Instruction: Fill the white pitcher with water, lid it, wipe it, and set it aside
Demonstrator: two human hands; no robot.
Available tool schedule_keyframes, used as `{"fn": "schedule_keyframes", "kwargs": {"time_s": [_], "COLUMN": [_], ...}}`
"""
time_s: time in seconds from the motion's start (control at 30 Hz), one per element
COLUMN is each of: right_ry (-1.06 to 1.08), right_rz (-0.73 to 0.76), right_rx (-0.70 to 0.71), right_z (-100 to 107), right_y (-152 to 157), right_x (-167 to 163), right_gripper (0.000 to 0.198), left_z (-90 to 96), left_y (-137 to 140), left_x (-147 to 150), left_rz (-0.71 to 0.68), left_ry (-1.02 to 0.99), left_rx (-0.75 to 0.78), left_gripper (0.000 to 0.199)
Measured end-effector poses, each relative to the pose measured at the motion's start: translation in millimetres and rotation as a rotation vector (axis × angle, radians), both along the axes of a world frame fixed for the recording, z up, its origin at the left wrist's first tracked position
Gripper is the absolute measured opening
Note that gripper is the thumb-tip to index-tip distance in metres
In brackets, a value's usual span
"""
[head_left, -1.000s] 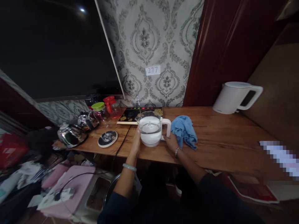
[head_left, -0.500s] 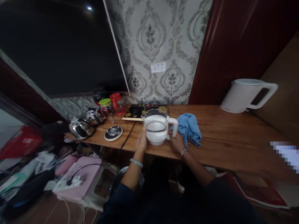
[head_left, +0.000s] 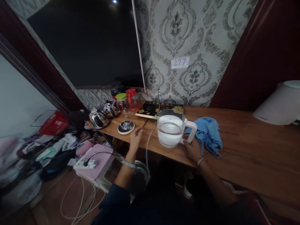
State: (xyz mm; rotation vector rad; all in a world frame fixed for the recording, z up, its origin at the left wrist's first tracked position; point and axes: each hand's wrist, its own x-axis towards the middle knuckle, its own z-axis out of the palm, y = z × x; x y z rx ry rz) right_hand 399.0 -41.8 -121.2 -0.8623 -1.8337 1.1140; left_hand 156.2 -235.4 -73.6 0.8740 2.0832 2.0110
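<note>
A glass kettle (head_left: 170,132) with a white handle stands near the front edge of the wooden table, with clear water inside. My right hand (head_left: 192,148) grips the lower part of its handle, some fingers hidden behind it. Away from the kettle, my left hand (head_left: 136,137) hovers over the table edge with fingers partly spread and nothing in them. Just beyond it lies a round black-and-white lid (head_left: 126,127) with a clear knob. A crumpled blue cloth (head_left: 207,134) lies right of the handle.
Behind the kettle is a black induction cooker (head_left: 150,109) with a thin metal spout. A clear hose (head_left: 147,147) hangs over the edge. Steel kettles (head_left: 98,118) and glass jugs (head_left: 123,104) stand left. A white kettle (head_left: 276,103) is far right. A pink stool (head_left: 96,165) carries a power strip.
My left hand has let go of the glass kettle's side and moved left toward the lid. My right hand stays on the handle. The view has turned left.
</note>
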Motion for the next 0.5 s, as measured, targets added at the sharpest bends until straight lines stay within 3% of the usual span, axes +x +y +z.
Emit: {"fn": "schedule_keyframes", "kwargs": {"time_s": [0.13,0.2,0.33,0.5], "right_ry": [-0.014,-0.013,-0.008,0.008], "right_rz": [0.012,0.010,0.001,0.007], "right_rx": [0.011,0.006,-0.011,-0.022], "right_z": [0.3,0.6,2.3,4.4], "right_y": [0.6,0.6,-0.5,-0.8], "right_x": [0.0,-0.6,-2.2,-4.4], "right_gripper": [0.034,0.034,0.034,0.034], "left_z": [1.7,-1.8,-8.8,-3.7], "left_y": [-34.5,-45.6,-52.9,-48.6], "left_x": [-52.3,-71.5,-93.3,-107.9], "left_rz": [0.546,0.669,0.659,0.593], "left_ry": [0.154,0.140,-0.031,-0.227], "left_rx": [-0.086,-0.150,-0.168,-0.132], "left_gripper": [0.040,0.049,0.059,0.053]}}
